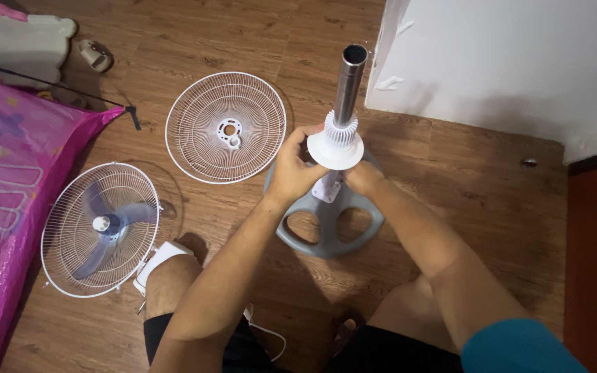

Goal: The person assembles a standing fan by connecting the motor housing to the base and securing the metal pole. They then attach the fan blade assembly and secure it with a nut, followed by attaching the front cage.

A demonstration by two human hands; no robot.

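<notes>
Wooden floor carries a fan in pieces: at its centre the grey base [329,231] already holds the metal pole [349,79], where the left hand [291,169] and right hand [362,176] both close around the white collar [336,146]. Still apart lie the loose grille [226,128] at 11 o'clock and the fan head [101,228], blades caged, at 9 o'clock, so mounting seems left.

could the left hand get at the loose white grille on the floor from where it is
Probably yes. The left hand is on the white collar of the fan pole, and the grille lies flat just beside it, with only bare floor between.
</notes>
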